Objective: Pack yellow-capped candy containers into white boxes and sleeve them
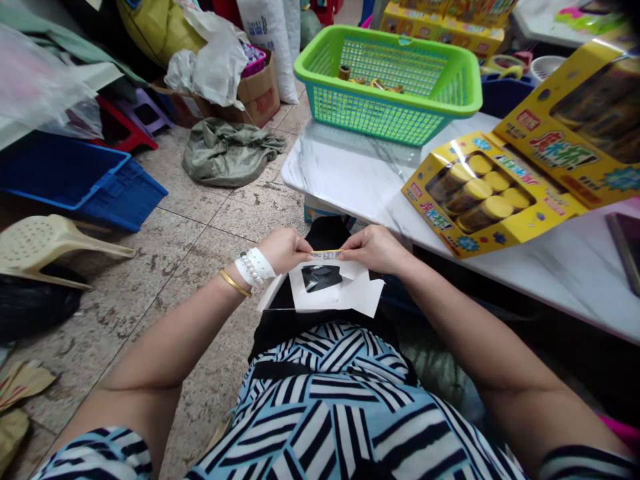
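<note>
Over my lap lies a partly folded cardboard box (357,293), its white inner side up, with a dark clear-film window in it. My left hand (284,252) pinches the box's far edge between thumb and fingers. A short way to the right, my right hand (375,249) pinches the same edge. A thin yellow printed strip of the box shows between the two hands. The fingertips on the far side are hidden by the card.
A green basket (387,110) with several small jars stands on the marble-patterned table (345,167). Yellow window boxes (480,193) filled with yellow-capped jars sit at the right, near a phone (627,247). Blue crates (65,170) and a cream stool (47,243) stand on the left.
</note>
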The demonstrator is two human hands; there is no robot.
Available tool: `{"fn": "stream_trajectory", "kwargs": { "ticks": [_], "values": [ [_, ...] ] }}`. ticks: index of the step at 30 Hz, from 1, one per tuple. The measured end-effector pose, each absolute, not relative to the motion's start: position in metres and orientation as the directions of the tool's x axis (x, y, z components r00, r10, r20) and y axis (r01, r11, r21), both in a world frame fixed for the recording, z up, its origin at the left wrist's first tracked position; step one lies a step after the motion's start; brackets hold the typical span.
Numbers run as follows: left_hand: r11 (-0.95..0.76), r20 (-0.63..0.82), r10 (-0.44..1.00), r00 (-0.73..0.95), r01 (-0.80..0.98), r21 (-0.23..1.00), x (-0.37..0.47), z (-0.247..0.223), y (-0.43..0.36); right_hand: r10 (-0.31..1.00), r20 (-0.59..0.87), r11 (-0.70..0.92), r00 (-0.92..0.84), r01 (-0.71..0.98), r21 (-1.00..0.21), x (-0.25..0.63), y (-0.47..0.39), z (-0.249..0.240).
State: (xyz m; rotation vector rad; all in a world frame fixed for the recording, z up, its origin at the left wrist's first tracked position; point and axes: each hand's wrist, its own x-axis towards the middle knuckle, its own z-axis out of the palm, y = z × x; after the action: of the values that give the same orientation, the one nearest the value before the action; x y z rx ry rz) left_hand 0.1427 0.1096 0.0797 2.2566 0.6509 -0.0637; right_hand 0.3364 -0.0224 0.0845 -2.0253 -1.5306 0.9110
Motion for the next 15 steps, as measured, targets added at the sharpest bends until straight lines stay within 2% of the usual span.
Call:
{"fn": "stream_trajectory", "kwargs": {
  "ticks": [2,4,7,9,12,15],
  "values": [
    [-0.534,-0.226,0.455,0.862,0.467,0.705,0.138,0.082,0.110,0.956,-0.237,-0.293,0.175,0.629,-0.720,0.338,-0.026,0.086],
    [-0.425,-0.175,0.499,0.848,0.416,0.804,0.125,0.083,0.108,0.963,-0.190,-0.266,0.194,0.537,-0.801,0.341,-0.035,0.084],
    [-0.014,-0.077,0.643,0.762,0.113,0.994,0.096,0.081,0.094,0.943,-0.127,-0.214,0.308,0.266,-0.940,0.347,-0.061,0.070],
    [0.176,-0.076,0.707,0.704,-0.070,0.982,0.076,0.075,0.077,0.923,-0.131,-0.165,0.362,0.063,-0.984,0.348,-0.083,0.055],
    [0.217,-0.064,0.696,0.715,-0.124,0.968,0.056,0.065,0.053,0.929,-0.106,-0.076,0.354,-0.097,-0.992,0.346,-0.105,0.036],
    [0.033,0.013,0.697,0.717,-0.050,0.998,0.052,0.065,0.040,0.954,-0.080,-0.053,0.289,-0.100,-0.994,0.344,-0.108,0.037]
  ]
}}
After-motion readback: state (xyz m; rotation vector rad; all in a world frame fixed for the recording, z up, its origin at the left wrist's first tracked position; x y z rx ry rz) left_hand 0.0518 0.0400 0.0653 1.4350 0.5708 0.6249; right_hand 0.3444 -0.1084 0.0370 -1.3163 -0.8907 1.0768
